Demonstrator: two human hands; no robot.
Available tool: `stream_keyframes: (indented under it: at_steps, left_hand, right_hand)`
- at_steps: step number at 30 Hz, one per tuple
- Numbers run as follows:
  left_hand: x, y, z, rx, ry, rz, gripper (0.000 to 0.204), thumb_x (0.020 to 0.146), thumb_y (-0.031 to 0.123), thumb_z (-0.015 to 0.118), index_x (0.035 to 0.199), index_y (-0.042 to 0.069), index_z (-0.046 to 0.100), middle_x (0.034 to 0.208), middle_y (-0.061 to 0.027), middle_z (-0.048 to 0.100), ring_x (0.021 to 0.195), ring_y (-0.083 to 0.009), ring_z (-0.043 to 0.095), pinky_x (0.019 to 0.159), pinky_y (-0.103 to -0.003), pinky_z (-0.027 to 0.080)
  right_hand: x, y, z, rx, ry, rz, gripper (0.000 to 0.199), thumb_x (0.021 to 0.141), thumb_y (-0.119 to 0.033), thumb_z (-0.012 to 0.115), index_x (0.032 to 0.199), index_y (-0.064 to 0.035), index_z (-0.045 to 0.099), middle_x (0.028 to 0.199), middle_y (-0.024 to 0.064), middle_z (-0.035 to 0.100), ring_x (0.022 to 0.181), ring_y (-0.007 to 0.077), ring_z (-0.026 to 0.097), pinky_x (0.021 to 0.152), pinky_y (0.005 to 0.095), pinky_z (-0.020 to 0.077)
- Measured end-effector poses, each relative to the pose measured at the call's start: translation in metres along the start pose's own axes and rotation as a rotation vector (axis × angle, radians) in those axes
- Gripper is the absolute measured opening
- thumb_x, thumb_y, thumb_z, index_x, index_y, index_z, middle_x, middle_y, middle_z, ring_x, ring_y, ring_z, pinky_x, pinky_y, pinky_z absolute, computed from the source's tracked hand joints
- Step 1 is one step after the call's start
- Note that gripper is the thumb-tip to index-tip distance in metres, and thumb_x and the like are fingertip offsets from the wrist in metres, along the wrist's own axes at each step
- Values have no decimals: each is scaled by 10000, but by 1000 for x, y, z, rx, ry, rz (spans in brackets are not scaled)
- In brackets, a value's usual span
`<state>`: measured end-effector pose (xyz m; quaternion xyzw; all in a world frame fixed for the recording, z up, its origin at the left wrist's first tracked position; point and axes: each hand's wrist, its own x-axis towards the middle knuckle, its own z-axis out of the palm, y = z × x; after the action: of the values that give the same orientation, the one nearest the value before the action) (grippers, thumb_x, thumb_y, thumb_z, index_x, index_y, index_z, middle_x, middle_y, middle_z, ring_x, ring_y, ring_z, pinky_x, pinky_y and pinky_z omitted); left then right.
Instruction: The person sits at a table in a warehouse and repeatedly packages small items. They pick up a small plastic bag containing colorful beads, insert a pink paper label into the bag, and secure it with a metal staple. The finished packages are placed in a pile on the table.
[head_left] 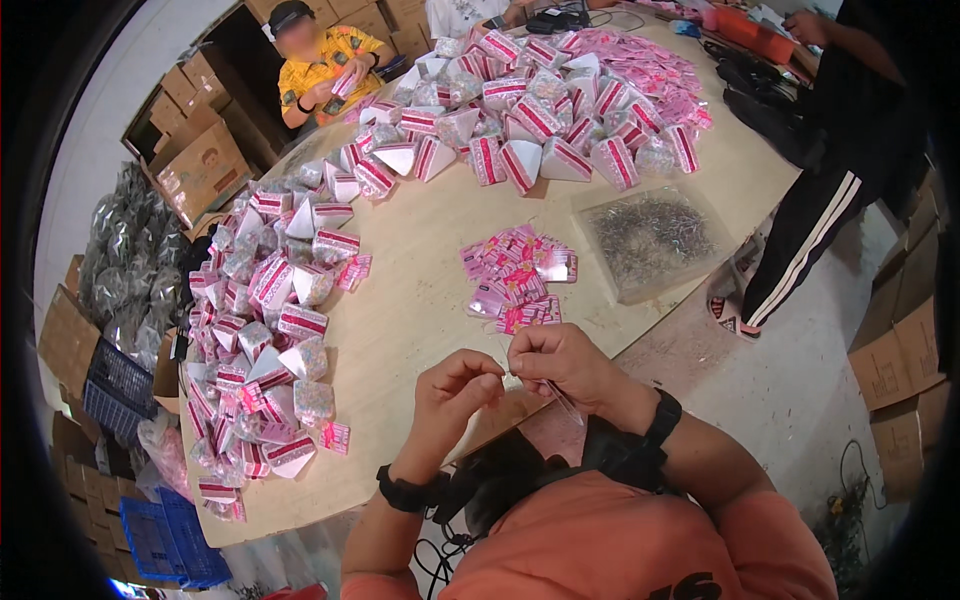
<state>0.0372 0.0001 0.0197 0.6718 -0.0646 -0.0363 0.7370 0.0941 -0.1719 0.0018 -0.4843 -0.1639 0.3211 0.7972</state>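
My left hand point(455, 400) and my right hand point(570, 372) meet over the table's near edge, fingertips close together. The left thumb and forefinger are pinched on something too small to make out. From my closed right hand hangs a thin, pale, shiny strip point(566, 402), perhaps a card seen edge-on; its kind is unclear. Just beyond my fingers lies a loose pile of pink printed cards point(517, 268). To its right stands a clear shallow box point(640, 290) holding a tangle of thin, dark metallic pieces point(650, 235).
Wedge-shaped pink-and-white cake-like items point(272, 285) are heaped along the left of the table point(400, 290); another heap point(535, 115) lies at the far side. A person in yellow point(325, 65) works opposite; another in black point(815, 190) stands at right. Cartons point(203, 165) and blue crates point(170, 540) line the left.
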Motion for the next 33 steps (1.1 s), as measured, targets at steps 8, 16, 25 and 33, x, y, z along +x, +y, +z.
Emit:
stream_keyframes:
  at_steps: [8,16,25,33]
  left_hand:
    - [2,-3,-2,-83,-25,-108,106,847,108,565,886,10,566,706,-14,562,611,-66,500,554,-200,407]
    - [2,-5,0,67,5,-128,95,864,110,533,820,27,519,659,20,494,556,-43,450,508,-186,382]
    - [0,-9,-3,137,54,-78,111,876,125,508,807,38,499,633,35,449,542,-32,418,490,-181,355]
    - [2,-12,5,230,153,16,114,879,130,499,822,32,483,633,23,456,542,-44,413,494,-187,347]
  right_hand:
    - [0,0,-2,-33,17,-8,112,815,-123,593,779,-29,544,594,-3,505,494,45,457,438,168,352]
    - [1,2,2,-135,60,-38,89,810,-103,577,767,-32,544,601,-12,501,510,40,452,456,175,351]
    - [2,4,4,-355,118,-102,90,808,-89,568,752,-20,554,639,-26,501,576,38,463,514,192,386]
    - [5,4,5,-380,122,-158,123,797,-109,561,723,-11,562,620,-24,494,582,46,465,520,217,389]
